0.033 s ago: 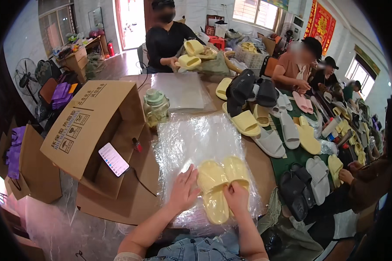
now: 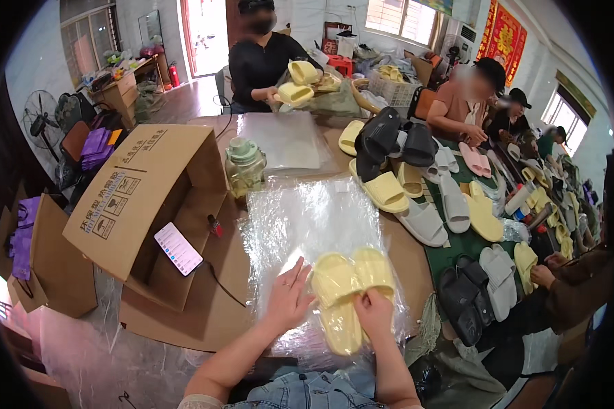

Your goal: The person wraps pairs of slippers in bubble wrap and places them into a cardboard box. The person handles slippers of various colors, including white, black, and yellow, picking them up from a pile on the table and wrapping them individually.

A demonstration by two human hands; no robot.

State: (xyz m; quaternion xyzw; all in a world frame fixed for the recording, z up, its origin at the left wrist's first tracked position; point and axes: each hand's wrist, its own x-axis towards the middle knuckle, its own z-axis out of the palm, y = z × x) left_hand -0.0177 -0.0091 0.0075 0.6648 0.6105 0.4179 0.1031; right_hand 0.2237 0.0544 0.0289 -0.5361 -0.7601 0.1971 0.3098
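A pair of pale yellow slippers point(image 2: 340, 328) lies in front of me, one beside the other, with transparent film glinting over them. My right hand point(image 2: 375, 312) has its fingers closed on the slipper on the right, near its strap. Flat on the transparent plastic bags, just left of the pair, rests my left hand point(image 2: 288, 298), fingers stretched out and holding nothing. Those stacked plastic bags point(image 2: 307, 211) stretch away from me under both hands. How far the film encloses the slippers I cannot tell.
To the left stands an open cardboard box point(image 2: 136, 184) with a phone point(image 2: 178, 249) and a small red-and-black bottle point(image 2: 215, 226) in it. A glass jar point(image 2: 245, 167) is behind. Black slippers point(image 2: 380, 133) and grey slippers point(image 2: 423, 221) crowd the right. Across the table, a person point(image 2: 262, 61) holds yellow slippers.
The yellow slippers and my right hand have shifted very slightly to the right and toward me. My left hand stays in place.
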